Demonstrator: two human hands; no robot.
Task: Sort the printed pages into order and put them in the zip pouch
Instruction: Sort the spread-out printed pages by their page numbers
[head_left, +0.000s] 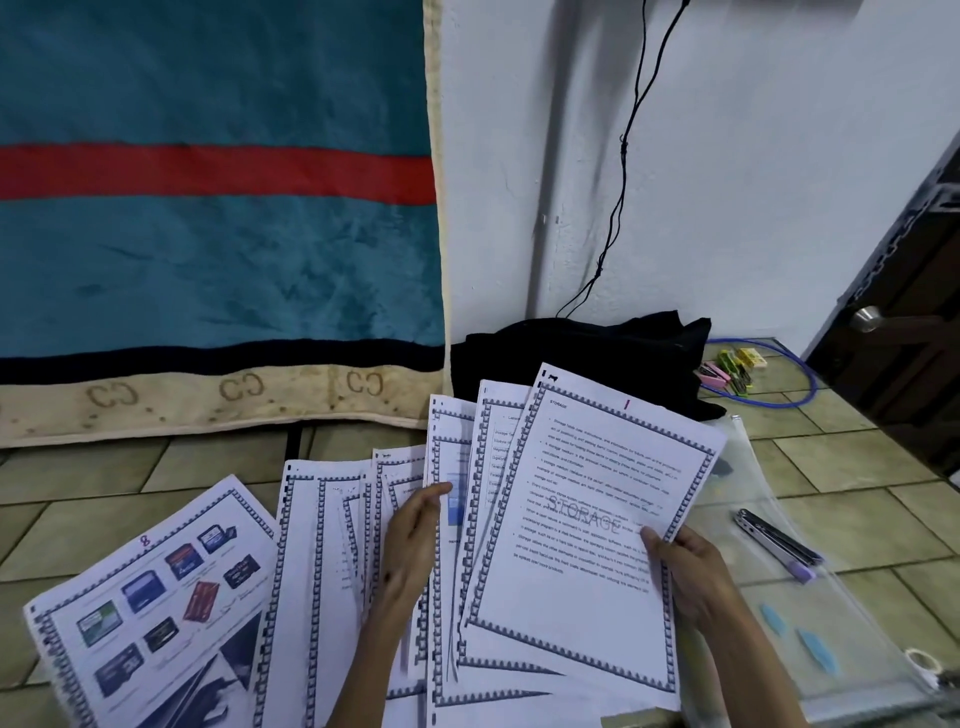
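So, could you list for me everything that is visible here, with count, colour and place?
printed pages: several, white with blue borders, fanned on the floor
page marked 1: one, white, on top
page marked 8: one, white, far left
zip pouch: one, clear, right of the pages
stapler: one, silver and purple, on the pouch
black cloth: one, by the wall
blanket: one, teal with a red stripe, hanging
left hand: on the fanned pages
right hand: holds page 1
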